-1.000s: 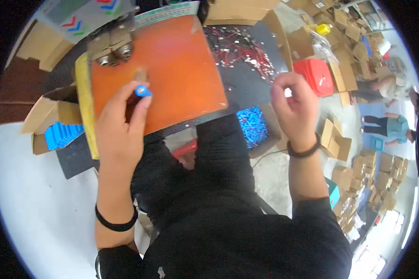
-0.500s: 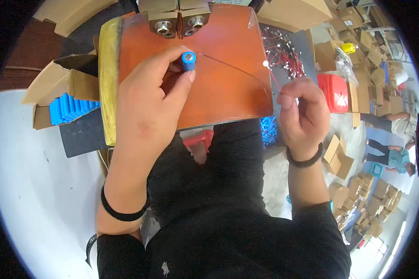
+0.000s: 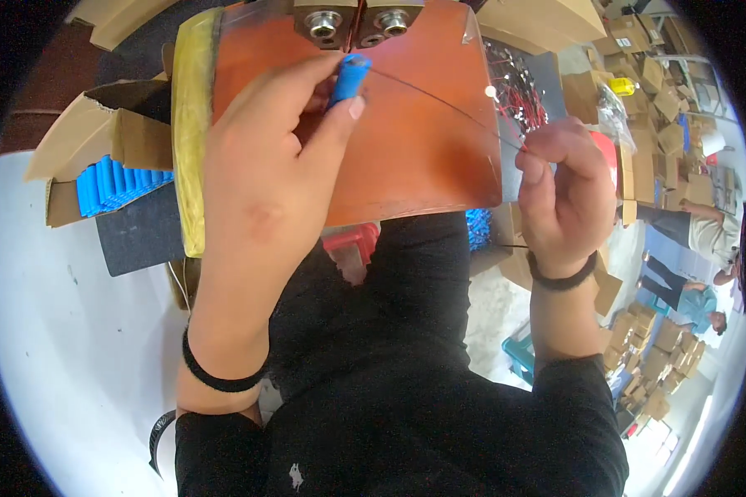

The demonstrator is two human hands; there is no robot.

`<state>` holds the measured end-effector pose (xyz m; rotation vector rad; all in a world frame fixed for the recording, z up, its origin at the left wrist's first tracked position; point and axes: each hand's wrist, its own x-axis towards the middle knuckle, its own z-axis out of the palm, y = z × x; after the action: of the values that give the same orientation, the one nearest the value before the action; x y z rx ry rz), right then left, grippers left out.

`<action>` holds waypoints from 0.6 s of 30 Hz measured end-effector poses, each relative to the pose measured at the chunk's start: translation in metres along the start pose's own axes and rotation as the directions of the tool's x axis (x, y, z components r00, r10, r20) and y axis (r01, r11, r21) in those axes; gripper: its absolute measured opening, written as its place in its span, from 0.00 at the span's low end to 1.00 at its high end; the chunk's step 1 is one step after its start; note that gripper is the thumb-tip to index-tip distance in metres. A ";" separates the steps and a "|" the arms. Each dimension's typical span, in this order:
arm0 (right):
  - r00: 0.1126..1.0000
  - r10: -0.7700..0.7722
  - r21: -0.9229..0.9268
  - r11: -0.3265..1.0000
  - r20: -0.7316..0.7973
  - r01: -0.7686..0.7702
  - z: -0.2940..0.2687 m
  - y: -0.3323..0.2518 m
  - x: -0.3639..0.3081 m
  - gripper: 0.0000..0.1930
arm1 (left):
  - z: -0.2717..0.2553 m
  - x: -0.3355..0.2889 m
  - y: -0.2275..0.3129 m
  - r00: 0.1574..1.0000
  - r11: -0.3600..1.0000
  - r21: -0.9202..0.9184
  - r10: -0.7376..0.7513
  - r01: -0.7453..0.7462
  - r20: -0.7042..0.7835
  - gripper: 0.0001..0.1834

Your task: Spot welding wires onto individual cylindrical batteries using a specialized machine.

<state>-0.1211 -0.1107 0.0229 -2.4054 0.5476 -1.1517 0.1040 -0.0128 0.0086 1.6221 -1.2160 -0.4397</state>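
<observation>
Between the thumb and fingers of my left hand (image 3: 265,157) is a blue cylindrical battery cell (image 3: 352,76), tilted, its top end just below the metal jaws of a machine (image 3: 358,25). A thin dark wire (image 3: 439,101) runs from near that end across to my right hand (image 3: 568,186). My right thumb and forefinger pinch the wire, with a bit of red showing at the fingertips. A small white connector (image 3: 491,91) hangs near the wire on the right. Whether the wire's left end touches the cell cannot be made out.
An orange work surface (image 3: 423,166) lies under my hands, with a yellow wrapped edge (image 3: 192,149) at left. Beyond it stands a cardboard box (image 3: 62,195) of blue cells (image 3: 120,186). A bundle of red and black wires (image 3: 518,87) lies at right. Two people are in the background.
My left hand has brought the cell up toward the machine's jaws and tilted it. My right hand has shifted right, the wire still stretched between both hands.
</observation>
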 end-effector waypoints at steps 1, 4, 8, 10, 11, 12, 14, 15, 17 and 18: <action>1.000 0.000 -0.003 1.000 0.001 0.000 -0.002 0.000 -0.001 0.10 | -0.001 0.001 0.000 1.000 1.000 -0.003 0.001 -0.001 0.001 0.18; 1.000 0.013 -0.023 1.000 -0.004 -0.013 -0.006 -0.001 -0.005 0.10 | -0.005 0.002 0.003 0.965 0.901 0.348 0.255 -0.260 0.060 0.17; 0.997 0.051 0.036 0.998 -0.056 -0.049 -0.005 -0.004 -0.009 0.09 | -0.005 -0.002 0.007 0.992 0.993 -0.021 -0.118 0.118 -0.041 0.12; 0.997 0.049 0.050 0.998 -0.060 -0.046 -0.003 -0.006 -0.010 0.09 | -0.004 0.001 0.005 0.985 0.979 -0.171 -0.131 0.111 -0.111 0.11; 0.993 0.062 0.072 0.996 -0.099 -0.055 -0.001 -0.008 -0.010 0.09 | -0.003 0.003 0.003 0.994 0.994 -0.095 -0.063 0.055 -0.088 0.12; 0.988 0.076 0.094 0.994 -0.137 -0.063 -0.001 -0.009 -0.010 0.09 | -0.002 0.005 0.002 0.998 1.000 -0.020 0.002 -0.004 -0.060 0.13; 0.990 0.062 0.079 0.996 -0.126 -0.053 -0.002 -0.008 -0.008 0.09 | 0.000 0.008 -0.001 0.997 0.996 0.059 0.062 -0.060 -0.034 0.14; 0.992 0.050 0.060 0.997 -0.117 -0.044 -0.002 -0.008 -0.006 0.09 | 0.001 0.008 -0.003 0.998 0.998 0.044 0.056 -0.055 -0.026 0.15; 0.994 0.031 0.028 0.999 -0.104 -0.029 -0.003 -0.005 -0.005 0.09 | 0.005 0.009 -0.004 0.999 0.998 0.021 0.053 -0.053 -0.010 0.16; 0.996 0.011 -0.001 1.000 -0.091 -0.011 -0.003 -0.003 -0.004 0.09 | 0.004 0.009 -0.002 1.000 1.000 0.011 0.012 -0.012 -0.005 0.16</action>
<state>-0.1259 -0.1068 0.0234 -2.3571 0.5895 -1.2609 0.1055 -0.0229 0.0075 1.6240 -1.2259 -0.4221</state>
